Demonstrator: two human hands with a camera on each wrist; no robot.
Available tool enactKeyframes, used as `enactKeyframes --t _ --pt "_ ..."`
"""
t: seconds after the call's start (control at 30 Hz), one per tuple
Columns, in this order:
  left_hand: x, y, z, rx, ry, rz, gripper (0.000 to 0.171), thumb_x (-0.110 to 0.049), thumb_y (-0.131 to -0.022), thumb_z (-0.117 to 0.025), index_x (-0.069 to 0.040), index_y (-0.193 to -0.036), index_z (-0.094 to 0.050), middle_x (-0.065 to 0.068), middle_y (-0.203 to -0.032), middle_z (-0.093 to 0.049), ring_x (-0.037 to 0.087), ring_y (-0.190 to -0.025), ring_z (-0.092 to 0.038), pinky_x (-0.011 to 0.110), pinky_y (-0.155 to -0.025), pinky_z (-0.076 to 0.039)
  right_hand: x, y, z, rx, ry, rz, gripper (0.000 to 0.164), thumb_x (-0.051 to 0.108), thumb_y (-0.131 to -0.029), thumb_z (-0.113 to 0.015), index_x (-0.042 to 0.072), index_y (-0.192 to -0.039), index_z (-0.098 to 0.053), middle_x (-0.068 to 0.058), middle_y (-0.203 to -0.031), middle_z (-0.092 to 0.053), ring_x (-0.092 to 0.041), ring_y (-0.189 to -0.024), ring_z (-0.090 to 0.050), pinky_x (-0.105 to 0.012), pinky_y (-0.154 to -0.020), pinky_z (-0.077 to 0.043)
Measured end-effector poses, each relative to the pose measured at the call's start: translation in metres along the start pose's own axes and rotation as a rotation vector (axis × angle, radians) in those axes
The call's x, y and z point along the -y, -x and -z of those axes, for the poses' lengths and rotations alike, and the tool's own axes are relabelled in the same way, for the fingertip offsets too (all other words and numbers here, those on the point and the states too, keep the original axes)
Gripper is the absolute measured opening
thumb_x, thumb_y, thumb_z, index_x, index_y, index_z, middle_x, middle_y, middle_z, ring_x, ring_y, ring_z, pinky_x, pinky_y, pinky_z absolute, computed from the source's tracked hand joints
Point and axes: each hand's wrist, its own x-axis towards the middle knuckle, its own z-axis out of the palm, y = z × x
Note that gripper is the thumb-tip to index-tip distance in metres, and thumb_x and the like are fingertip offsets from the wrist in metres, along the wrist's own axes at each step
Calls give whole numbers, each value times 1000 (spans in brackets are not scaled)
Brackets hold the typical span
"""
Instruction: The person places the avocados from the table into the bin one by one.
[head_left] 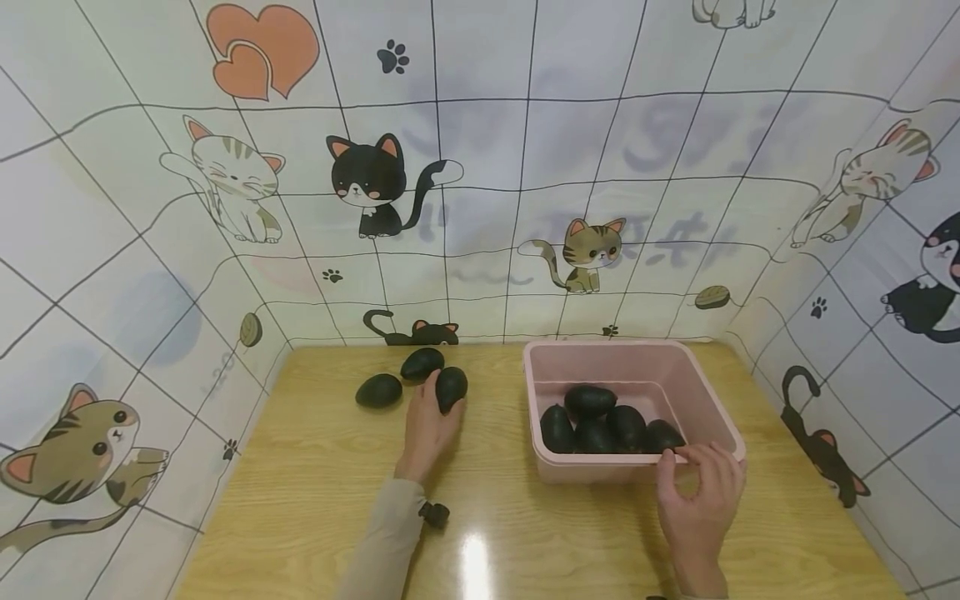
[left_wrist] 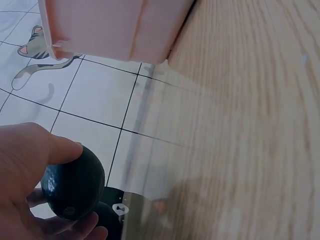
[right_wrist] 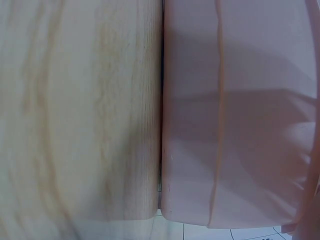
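Head cam: I see L hand (head_left: 429, 431) gripping avo (head_left: 452, 387), R hand (head_left: 702, 497) holding bin (head_left: 596, 472) by rim, 5 avos (head_left: 590, 401) inside.

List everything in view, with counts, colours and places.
Table: one, yellow-brown wood, foreground
Plastic bin: one, pink, table's right
Binned avocados: five visible, dark green, in bin
Loose avocados: two, dark green, back left
Held avocado: one, dark green, right of those
Wall covering: one, pale gridded, back and sides
Cat prints: nine, mixed, on covering
Hearts, paws, ovals: several, mixed, same covering
Strapped device: one, black, left wrist
Sleeve: one, beige, left forearm
Left hand: one, around held avocado
Right hand: one, on bin's near rim
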Motion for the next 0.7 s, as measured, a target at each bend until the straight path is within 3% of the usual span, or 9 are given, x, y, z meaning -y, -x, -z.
enactKeyframes --t 0.2,0.37,0.43,0.57,0.63,0.7 --pt "-5 5 1 -14 14 -18 70 -27 -96 -79 -7 -156 -49 31 -139 -59 50 -125 -63 64 -106 -51 6 -1 0 -14 -13 -9 22 8 -84 -74 -13 -85 -68 -29 -90 -69 -44 -107 -57 -71 -122 -21" --pt "-15 11 4 -16 29 -32 69 -26 -96 -79 -7 -155 -49 30 -137 -60 49 -122 -64 64 -102 -53 7 -1 -1 -20 -23 -9 21 8 -84 -74 -13 -86 -68 -29 -90 -69 -7 -121 -54 -69 -125 -18" --pt "-19 12 6 -25 33 -44 68 -25 -96 -79 -5 -154 -50 31 -137 -60 49 -121 -65 64 -101 -53 6 -1 -1 -20 -25 -11 21 8 -84 -74 -13 -86 -68 -29 -90 -69 -1 -124 -51 -69 -125 -17" --pt "-26 15 9 -34 33 -64 69 -24 -95 -79 -5 -154 -50 31 -139 -60 49 -122 -65 64 -100 -54 4 0 0 -12 -23 -13 21 7 -84 -74 -12 -86 -69 -28 -91 -69 -27 -112 -60 -69 -125 -17" --pt "-31 17 12 -34 38 -71 70 -24 -94 -80 -5 -155 -50 31 -139 -60 48 -123 -64 64 -100 -54 2 0 0 -5 -19 -16 21 8 -84 -75 -12 -87 -69 -28 -91 -69 -42 -108 -57 -69 -125 -17" --pt "-36 18 14 -34 42 -78 70 -24 -94 -80 -6 -155 -50 30 -139 -60 48 -122 -65 63 -100 -54 1 0 1 1 -16 -15 22 9 -85 -75 -12 -87 -69 -28 -92 -69 -48 -108 -55 -68 -126 -17"
